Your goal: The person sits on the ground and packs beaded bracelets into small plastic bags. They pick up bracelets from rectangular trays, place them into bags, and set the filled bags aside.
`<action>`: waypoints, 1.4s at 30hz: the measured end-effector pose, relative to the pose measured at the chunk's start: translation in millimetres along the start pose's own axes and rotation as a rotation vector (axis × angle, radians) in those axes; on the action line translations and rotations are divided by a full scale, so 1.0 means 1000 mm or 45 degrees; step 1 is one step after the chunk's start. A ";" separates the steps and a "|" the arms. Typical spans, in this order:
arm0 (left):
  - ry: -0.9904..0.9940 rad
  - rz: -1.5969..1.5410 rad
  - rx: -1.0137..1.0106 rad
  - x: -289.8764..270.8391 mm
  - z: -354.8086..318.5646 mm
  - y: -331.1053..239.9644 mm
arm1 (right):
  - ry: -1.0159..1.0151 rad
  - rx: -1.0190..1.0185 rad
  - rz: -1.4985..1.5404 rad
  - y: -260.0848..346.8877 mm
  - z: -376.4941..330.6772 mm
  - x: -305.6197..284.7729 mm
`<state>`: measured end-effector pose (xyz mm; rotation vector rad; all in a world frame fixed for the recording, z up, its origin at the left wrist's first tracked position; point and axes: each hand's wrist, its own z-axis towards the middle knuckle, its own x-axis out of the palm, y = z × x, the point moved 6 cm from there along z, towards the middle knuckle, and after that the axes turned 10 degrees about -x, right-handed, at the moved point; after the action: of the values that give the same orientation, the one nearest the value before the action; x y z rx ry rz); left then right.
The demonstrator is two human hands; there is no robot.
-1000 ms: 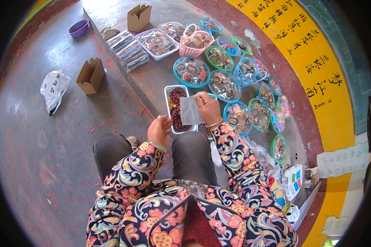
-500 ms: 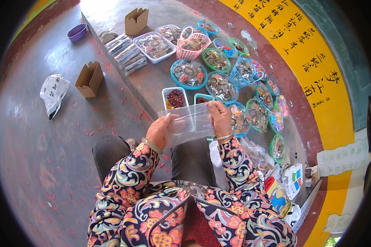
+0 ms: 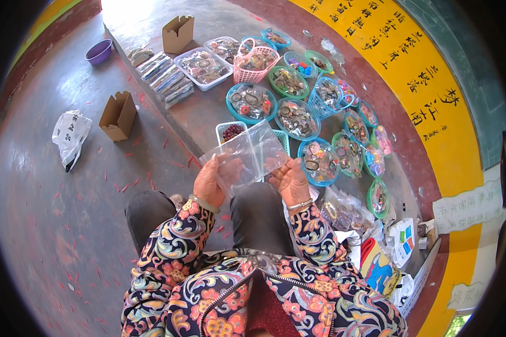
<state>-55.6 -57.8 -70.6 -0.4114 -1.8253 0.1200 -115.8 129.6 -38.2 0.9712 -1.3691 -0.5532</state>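
Observation:
A clear plastic bag (image 3: pixel 247 153) is held up above my lap, flat and see-through, with a pale vertical band down its middle. My left hand (image 3: pixel 209 185) grips its left edge between thumb and fingers. At the lower right edge, my right hand (image 3: pixel 292 182) has its fingers curled and pinched on the plastic. Behind the bag, partly covered by it, are a small white basket (image 3: pixel 221 130) of dark red beads and a light-blue basket (image 3: pixel 285 142).
Round baskets of packaged trinkets, such as a blue one (image 3: pixel 251 103), crowd the right. A pink handled basket (image 3: pixel 255 63), a white tray (image 3: pixel 203 68) and stacked packets (image 3: pixel 166 78) lie farther off. Leftward are a cardboard box (image 3: pixel 118 115), a white bag (image 3: pixel 71 135) and a purple basin (image 3: pixel 99 51).
The bag has tilted, its right side rising. My right hand has slid from its upper right corner down to the lower right edge. My left hand has shifted slightly left.

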 end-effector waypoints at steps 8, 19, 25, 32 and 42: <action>0.024 0.127 0.017 0.000 -0.001 -0.003 | -0.224 -0.186 -0.458 0.018 -0.008 -0.002; 0.303 0.354 -0.006 0.024 -0.012 0.000 | 0.214 0.422 -0.095 0.028 0.000 -0.018; 0.346 0.590 -0.109 0.028 -0.014 0.009 | 0.255 0.506 -0.171 0.028 -0.007 -0.024; 0.295 0.826 -0.290 0.032 -0.013 0.027 | 0.441 0.515 -0.655 0.066 -0.004 -0.004; 0.478 1.057 -0.275 0.052 -0.009 0.042 | 1.313 0.288 -1.605 0.073 -0.004 0.048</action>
<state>-50.2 -2.0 -32.7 -1.2424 -1.2081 0.3876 -118.1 129.3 49.0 1.9128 0.2342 -0.6336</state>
